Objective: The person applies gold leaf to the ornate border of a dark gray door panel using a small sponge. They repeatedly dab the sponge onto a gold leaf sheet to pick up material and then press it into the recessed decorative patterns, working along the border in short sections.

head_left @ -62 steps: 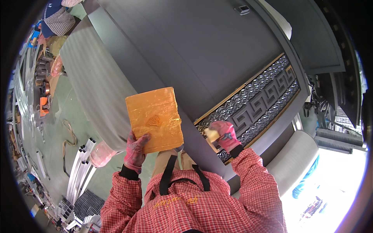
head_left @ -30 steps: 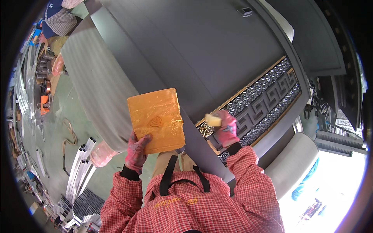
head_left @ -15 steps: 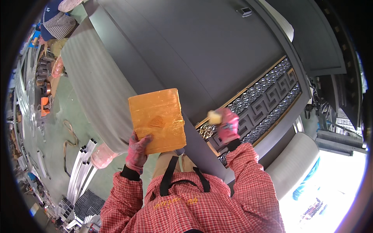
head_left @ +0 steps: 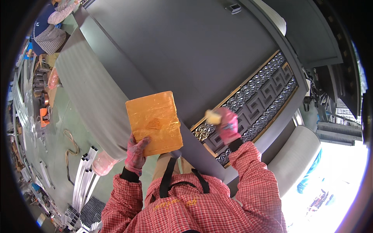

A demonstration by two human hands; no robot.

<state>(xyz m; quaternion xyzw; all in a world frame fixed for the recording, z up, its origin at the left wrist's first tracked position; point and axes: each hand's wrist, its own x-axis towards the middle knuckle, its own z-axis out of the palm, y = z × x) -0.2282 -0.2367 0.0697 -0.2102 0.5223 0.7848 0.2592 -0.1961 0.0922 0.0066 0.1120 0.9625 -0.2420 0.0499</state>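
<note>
My left hand (head_left: pixel 136 152), in a stained pink glove, is closed on the lower edge of a flat gold-coated board (head_left: pixel 152 112), thumb on its face. A darker smear marks the middle of the board. My right hand (head_left: pixel 228 125), also in a pink glove, grips a small pale-yellow sponge (head_left: pixel 213 117), somewhat blurred. It is over the left part of an ornamental relief strip (head_left: pixel 254 103) set in a large dark grey door panel (head_left: pixel 175 50). Gold colour shows on the strip's border and on some raised scrolls at its near left end; other scrolls look dark silver.
Grey foam-wrapped rolls (head_left: pixel 91 85) lie along the panel's left side, another roll (head_left: pixel 295 159) at its right. Metal tubes (head_left: pixel 83 174) and a strap (head_left: pixel 71 147) lie on the green floor. Another person (head_left: pixel 50 31) is at the far left. Bright light fills the lower right.
The whole view has shifted slightly, so the panel sits a little further left. My right hand stays over the strip with the sponge. More of the other person's arm shows.
</note>
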